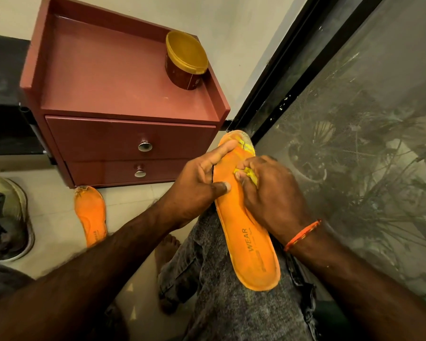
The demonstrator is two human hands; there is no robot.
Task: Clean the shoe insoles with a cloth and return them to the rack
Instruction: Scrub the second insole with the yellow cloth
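The orange insole (241, 217) lies lengthwise on the person's knee. The left hand (197, 185) grips its left edge, thumb on top. The right hand (268, 190) pinches a bunched yellow cloth (249, 174) against the insole. A second insole (90, 215) lies on the floor, near the red drawer unit (123, 99).
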